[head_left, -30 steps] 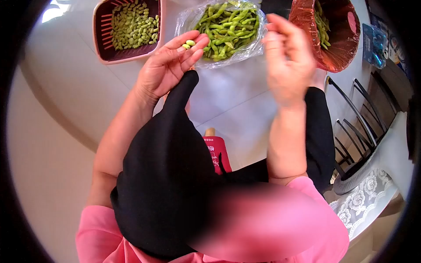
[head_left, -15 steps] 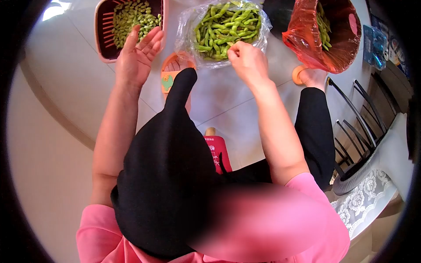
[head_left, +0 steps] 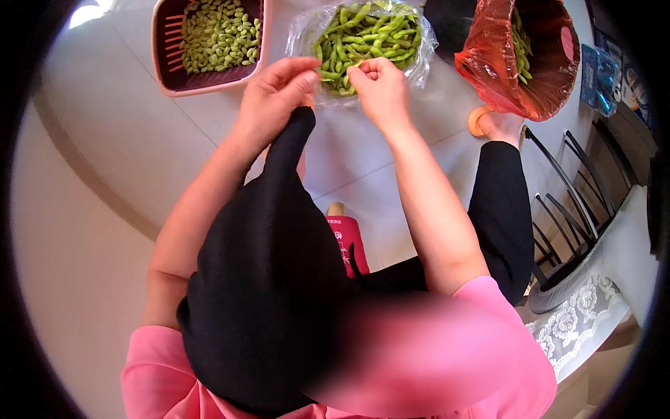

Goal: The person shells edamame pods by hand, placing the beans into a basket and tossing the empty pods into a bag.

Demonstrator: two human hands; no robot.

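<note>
Fingers stretched out and thumb apart, my left hand (head_left: 279,94) reaches across the near left edge of a clear plastic bag (head_left: 299,38). Nothing shows in it. My right hand (head_left: 382,91) is pinched over the front of the bag, with a small green bit of a soybean pod at its fingertips, mostly hidden. The bag lies spread out and holds a heap of green soybean pods (head_left: 370,38). Left of it, shelled green soybeans (head_left: 220,38) fill part of a pink basket (head_left: 162,63) with slotted sides.
A red plastic bag (head_left: 485,66) with more pods stands at the right, above my sandalled foot (head_left: 499,126). A black chair rack (head_left: 569,181) and a lace cloth (head_left: 569,325) are at the far right. A red packet (head_left: 345,241) lies between my legs.
My left hand has moved right from the basket of beans to the bag of pods, turning from palm up. My right hand has shifted slightly left and stays pinched.
</note>
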